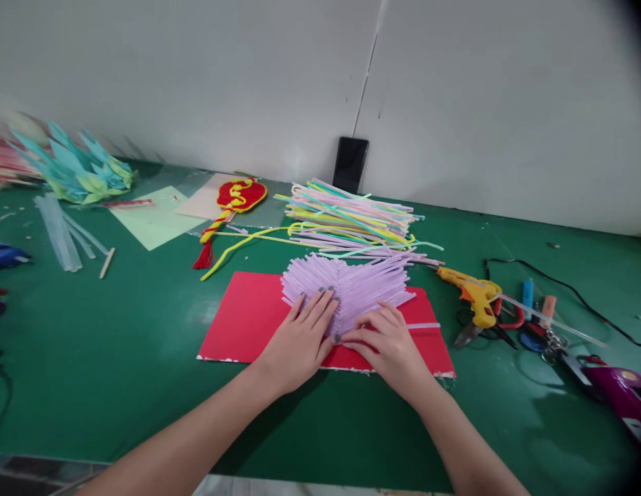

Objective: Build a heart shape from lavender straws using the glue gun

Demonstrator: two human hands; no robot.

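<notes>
A heart-like shape of lilac pipe cleaners [345,282], laid in slanting rows that meet along a middle line, sits on a red board [242,310] with worn white edges. My left hand [302,337] lies flat over its lower left part, fingers stretched out. At the bottom tip, the fingers of my right hand [385,341] pinch close beside my left thumb. A single lilac pipe cleaner [424,325] sticks out to the right from behind my right hand and seems to run under its fingers, which hide most of it.
Behind the board lies a pile of pastel pipe cleaners [351,213]. A phone [350,164] leans on the wall. To the right are a yellow glue gun [472,293], scissors [469,334] and a purple tool [617,393]. A red-yellow fan ornament [242,195] and glue sticks [59,231] lie left.
</notes>
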